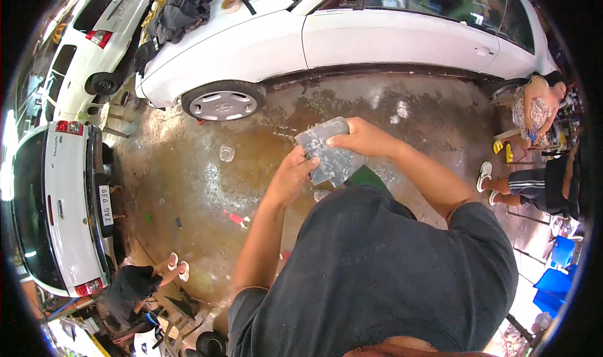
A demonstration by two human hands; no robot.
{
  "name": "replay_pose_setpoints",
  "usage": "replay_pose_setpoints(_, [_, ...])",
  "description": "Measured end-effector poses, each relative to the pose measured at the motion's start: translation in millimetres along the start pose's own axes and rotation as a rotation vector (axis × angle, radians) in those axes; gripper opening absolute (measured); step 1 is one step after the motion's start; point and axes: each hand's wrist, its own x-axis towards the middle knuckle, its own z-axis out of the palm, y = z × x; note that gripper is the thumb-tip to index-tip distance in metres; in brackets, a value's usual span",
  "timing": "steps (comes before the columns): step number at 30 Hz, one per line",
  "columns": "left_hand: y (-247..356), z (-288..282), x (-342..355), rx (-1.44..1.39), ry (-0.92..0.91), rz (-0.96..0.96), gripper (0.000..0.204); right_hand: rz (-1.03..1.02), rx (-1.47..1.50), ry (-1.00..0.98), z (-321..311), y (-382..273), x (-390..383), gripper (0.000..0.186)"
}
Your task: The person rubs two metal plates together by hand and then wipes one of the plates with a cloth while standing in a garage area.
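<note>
Left hand (294, 170) is pinching the smudged grey sheet (333, 159) along its left edge; right hand (364, 137) is gripping its upper right; sheet is sitting between them, neither hand being nearer; long axis unclear.

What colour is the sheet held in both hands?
The sheet is grey with whitish smears; the head view shows it.

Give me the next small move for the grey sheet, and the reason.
I'd probably turn the grey sheet over to check its underside: whitish marks spot the face in view, and the left hand and right hand both grip it.
</note>
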Motion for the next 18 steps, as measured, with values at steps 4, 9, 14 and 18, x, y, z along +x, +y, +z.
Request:
replay_pose_setpoints(4, [3.8,-9.7,7.8,-0.131,0.066,0.107,0.050,0.082,0.084,0.073,-12.3,23.4,0.2,0.037])
replay_pose_setpoints(9, [6.8,-51.0,1.4,-0.111,0.367,0.274,0.050,0.171,0.424,0.140,-57.5,54.7,-18.0,0.035])
replay_pose_setpoints(14, [21.8,-49.1,-4.4,-0.197,0.462,0.359,0.053,0.366,-1.073,0.606,-104.6,195.8,-35.9,0.050])
replay_pose_setpoints(18, [14.1,-49.8,2.8,-0.298,0.431,0.428,0.057,0.422,-0.647,0.558,-94.7,160.3,-58.9,0.043])
